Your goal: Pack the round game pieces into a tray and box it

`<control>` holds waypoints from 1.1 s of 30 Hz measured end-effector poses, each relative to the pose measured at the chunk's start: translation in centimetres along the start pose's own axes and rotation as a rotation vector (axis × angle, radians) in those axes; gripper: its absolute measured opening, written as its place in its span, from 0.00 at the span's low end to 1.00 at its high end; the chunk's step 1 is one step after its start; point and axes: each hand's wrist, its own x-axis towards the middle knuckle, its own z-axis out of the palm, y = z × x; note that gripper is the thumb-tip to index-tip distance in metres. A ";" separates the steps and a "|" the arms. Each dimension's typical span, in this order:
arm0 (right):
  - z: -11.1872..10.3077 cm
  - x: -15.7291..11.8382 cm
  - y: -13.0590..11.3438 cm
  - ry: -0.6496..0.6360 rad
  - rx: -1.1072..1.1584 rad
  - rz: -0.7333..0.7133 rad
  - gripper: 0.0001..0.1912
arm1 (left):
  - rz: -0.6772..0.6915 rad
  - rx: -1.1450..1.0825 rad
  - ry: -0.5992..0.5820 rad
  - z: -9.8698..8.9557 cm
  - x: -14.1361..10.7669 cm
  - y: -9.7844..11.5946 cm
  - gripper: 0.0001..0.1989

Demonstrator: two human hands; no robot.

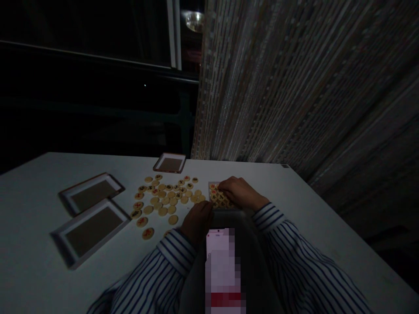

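Observation:
A shallow box [209,185] stands on the table, with round wooden Chinese chess pieces [221,203] laid close together in it. Their red and black characters face up. My right hand [240,190] reaches over the box from the right, its fingers bent and closed at a piece near the far side. My left hand [197,221] is at the near left corner of the box, fingers curled against its edge; the fingertips are partly hidden. To the left lie several loose Chinese chess pieces [163,211], some face up, others showing plain backs.
Two shallow trays or lids [92,231] overlap on the left of the white table [262,179]. A smaller one [170,163] lies at the far edge. A lit phone [220,244] is close to my body, below the box. A string curtain [262,78] hangs behind the table.

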 end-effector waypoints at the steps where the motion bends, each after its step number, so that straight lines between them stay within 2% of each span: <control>1: 0.1 0.2 0.0 -0.010 -0.004 -0.009 0.16 | 0.002 -0.005 0.010 0.1 0.0 0.0 0.13; 7: 0.8 0.4 0.2 -0.026 -0.073 -0.026 0.15 | -0.020 -0.013 0.000 0.0 -0.1 0.2 0.12; 15: 0.5 0.2 0.0 -0.046 -0.102 -0.013 0.14 | -0.023 0.003 -0.004 -0.4 0.0 0.5 0.11; 21: 0.6 0.3 0.0 -0.053 -0.133 -0.001 0.14 | 0.002 -0.008 -0.063 -0.9 0.3 0.5 0.11; 33: 1.0 0.4 0.1 -0.046 -0.139 0.003 0.13 | -0.009 0.000 -0.049 -1.0 0.3 0.6 0.11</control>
